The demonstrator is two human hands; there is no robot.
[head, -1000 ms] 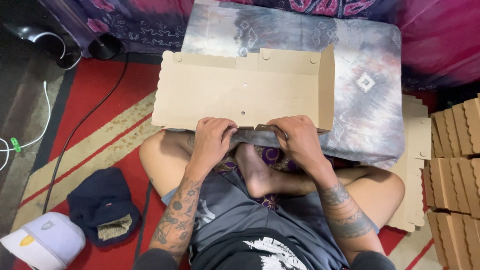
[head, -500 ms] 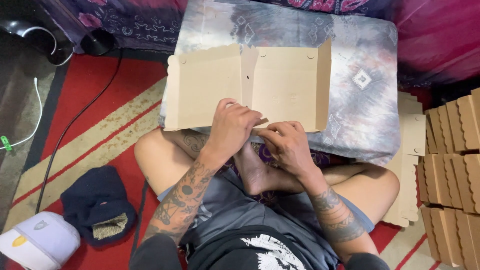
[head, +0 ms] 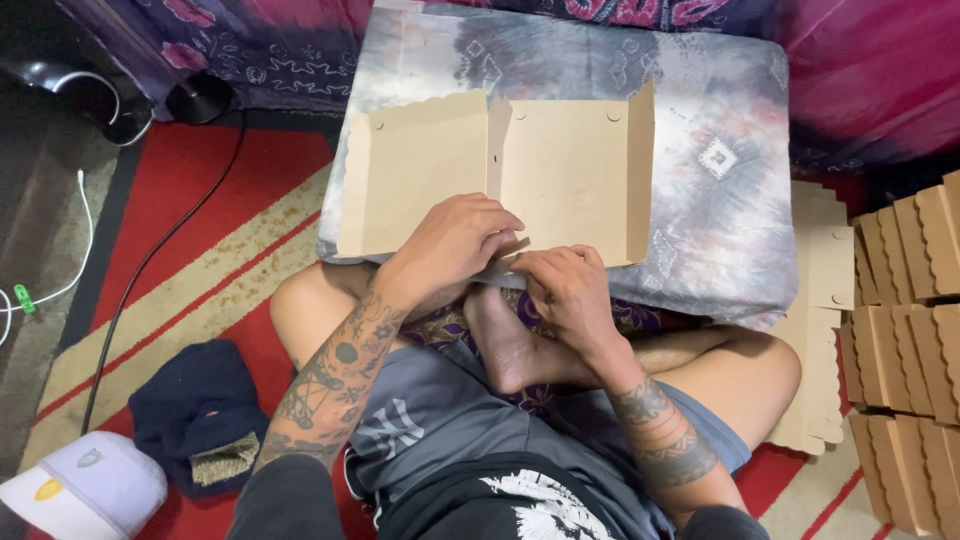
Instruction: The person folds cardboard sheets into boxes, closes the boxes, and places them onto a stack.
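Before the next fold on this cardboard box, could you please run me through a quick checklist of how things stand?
1. Cardboard box blank lies on the tie-dye cushion: ok.
2. Left hand presses on the blank's near edge: ok.
3. Right hand grips the near flap: ok.
4. Right side wall stands upright: ok.
5. Left panel lies flat, not yet raised: not ok.
6. Near flap tabs seated: cannot tell, hidden under the hands.
7. Stack of folded boxes clear of the work: ok.

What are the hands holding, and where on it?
Both hands, left hand and right hand, hold the flat cardboard box at its near edge, around the middle. The exact grip there is hidden.
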